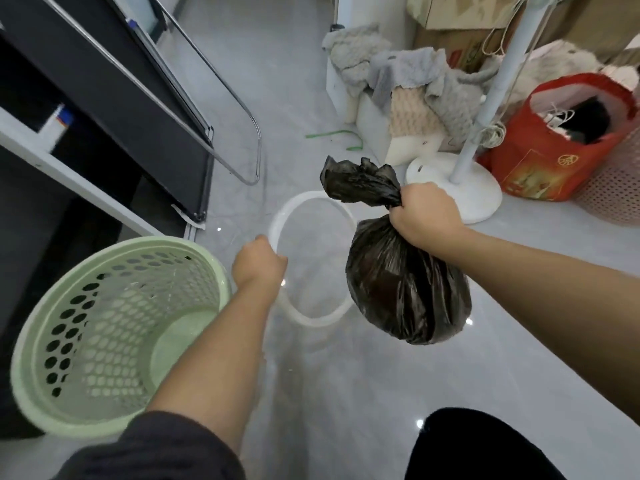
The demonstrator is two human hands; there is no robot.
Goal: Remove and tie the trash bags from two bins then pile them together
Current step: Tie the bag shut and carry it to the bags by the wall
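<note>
My right hand (424, 211) grips the gathered neck of a full black trash bag (405, 289), which hangs in the air above the grey floor. My left hand (258, 263) holds a white plastic ring (313, 322) by its left edge, just left of the bag. A pale green perforated bin (104, 337) stands at the lower left with no bag in it; its bare bottom shows. My left forearm passes over its right rim.
A black cabinet with a metal rail (225, 84) runs along the left. A white fan stand (460, 185), a red bag (554, 143), a pink perforated basket (609, 188) and grey cloths on boxes (415, 84) crowd the right back. A green strip (332, 133) lies on the floor.
</note>
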